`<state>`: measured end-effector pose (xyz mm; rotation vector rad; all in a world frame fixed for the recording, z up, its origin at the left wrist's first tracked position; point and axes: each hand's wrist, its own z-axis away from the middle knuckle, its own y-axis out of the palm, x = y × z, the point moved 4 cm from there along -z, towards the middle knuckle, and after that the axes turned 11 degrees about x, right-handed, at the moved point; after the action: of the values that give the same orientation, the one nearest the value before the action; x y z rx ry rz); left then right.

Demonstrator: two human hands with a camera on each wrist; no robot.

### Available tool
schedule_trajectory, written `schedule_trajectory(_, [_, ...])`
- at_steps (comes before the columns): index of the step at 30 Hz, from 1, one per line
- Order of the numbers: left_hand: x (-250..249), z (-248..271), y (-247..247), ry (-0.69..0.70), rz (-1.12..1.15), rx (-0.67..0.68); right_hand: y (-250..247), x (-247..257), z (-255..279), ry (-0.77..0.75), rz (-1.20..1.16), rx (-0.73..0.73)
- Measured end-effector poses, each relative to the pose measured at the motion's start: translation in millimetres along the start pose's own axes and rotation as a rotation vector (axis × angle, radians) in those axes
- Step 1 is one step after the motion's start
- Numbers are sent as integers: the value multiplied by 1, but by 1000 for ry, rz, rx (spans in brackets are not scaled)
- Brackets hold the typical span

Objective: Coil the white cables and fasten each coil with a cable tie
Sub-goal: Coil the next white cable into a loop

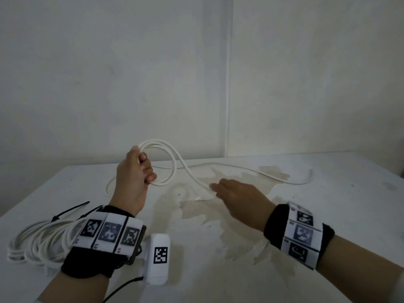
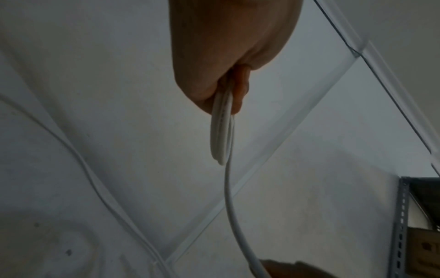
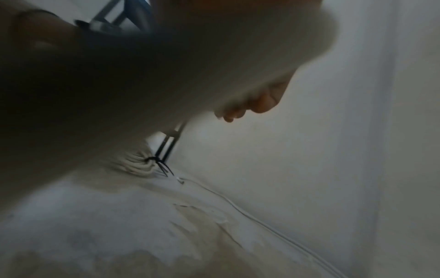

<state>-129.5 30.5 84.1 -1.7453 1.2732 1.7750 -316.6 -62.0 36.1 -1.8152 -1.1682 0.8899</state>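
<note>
Stained white worktop (image 1: 284,248) under everything, wide enough for the loose cable (image 1: 251,170) to wander. Beyond and right of the right grip (image 1: 235,193), a long slack run of that white cable trailing toward the far edge, likely to snag, kink or whip over the edge if pulled in fast. Back and to the left of the left grip (image 1: 135,171), finished coils (image 1: 41,243) cinched with a black cable tie (image 1: 65,213), near enough to catch a dragged strand. In the left grip, fingers curled tight round a few raised loops (image 1: 166,165) of the new coil; any slackening there probably lets the loops spring apart and spill. From those loops, one strand dropping to the right grip, held flat with fingers extended, touching or just over the cable at the worktop; contact not clear from the blurred wrist view. Poor catch there means an uneven next loop. No loose tie visible within reach of either grip.
</note>
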Motion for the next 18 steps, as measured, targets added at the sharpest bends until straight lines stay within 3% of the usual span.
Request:
schedule_trajectory(9, [20,13,33,-21,-231,101,-11,43,-6,-149,66,-26])
schedule_trajectory(14, [41,28,52,-101,-444,301,-21,48,-16,-238,-76,-18])
schedule_trajectory(18, [47,36,56,-110,-680,463,-36,35,-22,-71,-357,36])
